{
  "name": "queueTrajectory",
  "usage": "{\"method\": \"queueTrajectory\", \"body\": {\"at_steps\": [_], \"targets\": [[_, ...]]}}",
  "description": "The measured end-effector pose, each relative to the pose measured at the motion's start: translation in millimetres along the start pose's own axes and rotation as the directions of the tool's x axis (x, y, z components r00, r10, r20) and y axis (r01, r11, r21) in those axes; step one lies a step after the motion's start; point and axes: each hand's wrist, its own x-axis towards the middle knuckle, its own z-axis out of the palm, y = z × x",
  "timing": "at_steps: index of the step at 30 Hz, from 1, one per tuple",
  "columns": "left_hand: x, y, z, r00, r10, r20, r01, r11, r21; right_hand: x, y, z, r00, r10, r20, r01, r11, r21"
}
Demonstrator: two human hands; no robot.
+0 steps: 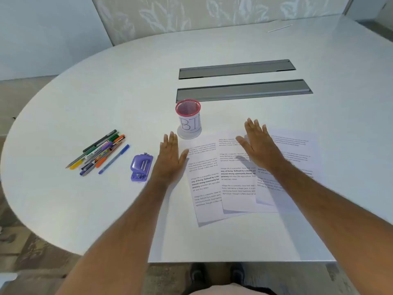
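Several coloured plastic pens and pencils [97, 153] lie heaped well to the left of the pink wire-mesh cup with a white paper label [188, 119]; a purple plastic hole punch [141, 167] sits nearer, below-left of it. My left hand [170, 160] is flat, fingers straight, just below-left of the cup. Overlapping white printed paper sheets [207, 188] fan out below and right of the cup, and my right hand [260, 149] spreads flat over them, gripping nothing

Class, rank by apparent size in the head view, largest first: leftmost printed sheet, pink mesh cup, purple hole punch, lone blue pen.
1. leftmost printed sheet
2. pink mesh cup
3. purple hole punch, not far behind the cup
4. lone blue pen, long but thin
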Motion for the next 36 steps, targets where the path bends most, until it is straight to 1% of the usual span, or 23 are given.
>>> {"method": "queueTrajectory", "body": {"at_steps": [3, 7, 9, 12, 15, 18, 21, 23, 30, 33, 36], "targets": [[-4, 0, 3, 0.999, -0.037, 0.033, 0.037, 0.999, 0.015, -4, 0, 4, 1.0, 0.006, 0.019, -0.006, 1.0, -0.006], [-3, 0, 4, 0.995, -0.058, 0.087, 0.052, 0.997, 0.063, -5, -3, 14, 0.998, 0.016, 0.059, -0.015, 1.0, -0.016], [-2, -1, 4, 0.994, -0.06, 0.091, 0.052, 0.995, 0.088, -6, -3, 16, 0.997, 0.028, 0.071, -0.026, 0.999, -0.02], [-1, -1, 5, 0.994, -0.055, 0.099, 0.047, 0.996, 0.082, -7, -5, 20, 0.996, 0.016, 0.087, -0.013, 0.999, -0.039], [2, -2, 2, 0.994, -0.057, 0.092, 0.05, 0.995, 0.081, -6, -9, 21, 0.997, 0.0, 0.072, 0.003, 0.999, -0.036], [1, -2, -6, 0.998, -0.037, 0.043, 0.034, 0.996, 0.078, -4, -17, 23, 1.0, -0.01, 0.014, 0.01, 1.0, -0.003], [-4, -2, -19, 0.996, 0.023, -0.09, -0.015, 0.996, 0.085, -2, -30, 25, 0.998, -0.042, -0.045, 0.044, 0.999, 0.027], [-5, -4, -29, 0.987, 0.038, -0.155, -0.02, 0.994, 0.111, 0, -41, 29, 0.995, -0.071, -0.068, 0.073, 0.997, 0.029], [-7, -29, -68, 0.978, 0.0, -0.209, 0.036, 0.985, 0.17, 4, -94, 46, 0.975, -0.196, -0.103, 0.202, 0.978, 0.056], [-6, -47, -80, 0.972, -0.052, -0.23, 0.089, 0.984, 0.155, 7, -120, 54, 0.966, -0.234, -0.11, 0.243, 0.967, 0.081], [-5, -67, -90, 0.964, -0.087, -0.25, 0.122, 0.984, 0.132, 14, -146, 61, 0.962, -0.258, -0.087, 0.266, 0.959, 0.098]]}}
